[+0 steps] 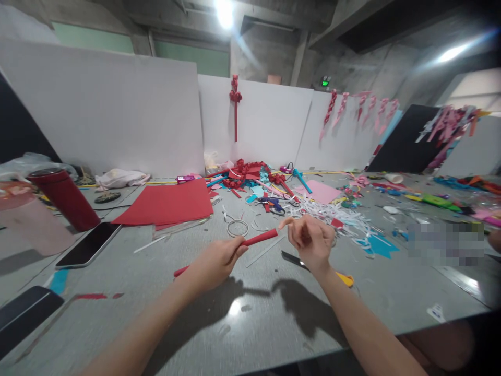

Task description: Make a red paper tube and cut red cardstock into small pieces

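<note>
My left hand [221, 261] is closed around a slim red rolled-paper tube [261, 238], which tilts up to the right above the table; its other end sticks out behind the hand. At the tube's right end is my right hand [311, 237], its index finger stretched toward the tip and its other fingers curled loosely. Whether that fingertip touches the tube, I cannot tell. Nothing shows in the right hand. Beneath its wrist lies a cutter knife [294, 259] with a yellow handle end, partly hidden. A ring-shaped roll [237, 227] rests behind the tube.
Red paper sheets [168, 201] lie back left, near a red flask [64, 198] and a phone [89, 245]. White paper shreds [332, 211] and red paper pieces [250, 171] cover the back middle. A red paper decoration [235, 107] hangs on the white board. Part of another person shows at right.
</note>
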Tool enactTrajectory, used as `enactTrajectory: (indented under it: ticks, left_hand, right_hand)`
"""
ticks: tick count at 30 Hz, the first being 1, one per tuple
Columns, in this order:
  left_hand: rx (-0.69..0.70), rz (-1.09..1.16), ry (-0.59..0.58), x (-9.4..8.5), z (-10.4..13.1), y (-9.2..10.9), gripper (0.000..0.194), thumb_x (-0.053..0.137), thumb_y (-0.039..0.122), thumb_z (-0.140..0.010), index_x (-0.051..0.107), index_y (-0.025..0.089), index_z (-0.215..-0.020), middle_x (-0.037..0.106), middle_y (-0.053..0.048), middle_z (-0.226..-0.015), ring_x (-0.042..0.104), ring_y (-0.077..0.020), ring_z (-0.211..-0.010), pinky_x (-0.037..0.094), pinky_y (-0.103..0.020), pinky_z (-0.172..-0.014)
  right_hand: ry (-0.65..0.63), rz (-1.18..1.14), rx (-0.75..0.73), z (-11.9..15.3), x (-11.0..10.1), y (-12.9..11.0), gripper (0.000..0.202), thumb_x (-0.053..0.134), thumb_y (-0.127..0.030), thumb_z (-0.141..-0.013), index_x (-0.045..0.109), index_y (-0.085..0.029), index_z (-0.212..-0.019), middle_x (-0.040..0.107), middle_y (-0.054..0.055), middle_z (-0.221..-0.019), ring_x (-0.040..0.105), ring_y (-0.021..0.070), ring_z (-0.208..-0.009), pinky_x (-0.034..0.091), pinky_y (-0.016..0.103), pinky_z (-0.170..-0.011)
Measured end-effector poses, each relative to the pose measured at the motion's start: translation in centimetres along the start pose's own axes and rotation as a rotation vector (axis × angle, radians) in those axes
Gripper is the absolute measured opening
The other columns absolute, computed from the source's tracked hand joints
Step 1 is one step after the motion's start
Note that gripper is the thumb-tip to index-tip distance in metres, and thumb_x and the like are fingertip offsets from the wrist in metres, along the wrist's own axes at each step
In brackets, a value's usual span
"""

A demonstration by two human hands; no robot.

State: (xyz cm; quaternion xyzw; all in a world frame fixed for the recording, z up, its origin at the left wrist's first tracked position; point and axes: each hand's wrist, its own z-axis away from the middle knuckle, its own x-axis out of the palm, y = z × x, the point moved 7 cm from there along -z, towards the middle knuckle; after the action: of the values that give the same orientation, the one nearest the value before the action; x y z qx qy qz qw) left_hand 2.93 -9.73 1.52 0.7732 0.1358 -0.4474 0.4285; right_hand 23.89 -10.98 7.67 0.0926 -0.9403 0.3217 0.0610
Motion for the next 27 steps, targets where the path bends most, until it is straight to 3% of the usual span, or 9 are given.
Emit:
enactTrajectory:
  ticks: [16,20,23,27]
  left_hand:
    - [-0.055,-0.431,0.033,-0.4,-0.2,-0.6,0.036,0.028,0.037,-0.112,0.059,0.018,-0.113,0.072,-0.010,-0.090,0.067,-0.0223,-0.072,0.036,-0.030,-0.062]
    - [-0.046,-0.539,0.018,-0.2,-0.2,-0.6,0.037,0.027,0.032,-0.112,0.060,0.016,-0.119,0.073,-0.012,-0.097,0.070,-0.0239,-0.077,0.040,-0.030,-0.064]
    - [-0.067,-0.599,0.002,-0.2,-0.1,-0.7,0.038,0.027,0.028,-0.110,0.060,0.016,-0.124,0.071,-0.013,-0.097,0.070,-0.0247,-0.076,0.043,-0.032,-0.065]
    - [-0.109,-0.585,-0.023,0.1,-0.1,-0.9,0.035,0.034,0.017,-0.105,0.060,0.017,-0.129,0.070,-0.015,-0.097,0.069,-0.0254,-0.076,0.046,-0.034,-0.069]
  right_hand:
    - [-0.142,0.142,0.160,0.1,0.8,1.3,0.048,0.049,-0.040,-0.106,0.062,-0.020,-0.064,0.038,-0.007,-0.047,0.035,0.0110,-0.043,0.054,0.044,-0.086]
    - [-0.167,0.182,0.305,0.2,0.8,2.5,0.048,0.051,-0.045,-0.106,0.065,-0.019,-0.068,0.042,-0.006,-0.047,0.040,0.0105,-0.041,0.053,0.034,-0.066]
    - [-0.191,0.123,0.441,0.3,0.6,3.6,0.049,0.052,-0.048,-0.105,0.065,-0.017,-0.069,0.045,-0.004,-0.047,0.046,0.0112,-0.039,0.041,0.027,-0.047]
    - [-0.237,-0.038,0.639,0.1,0.3,4.9,0.048,0.054,-0.048,-0.103,0.065,-0.016,-0.069,0.045,-0.004,-0.043,0.044,0.0105,-0.034,0.033,0.024,-0.040]
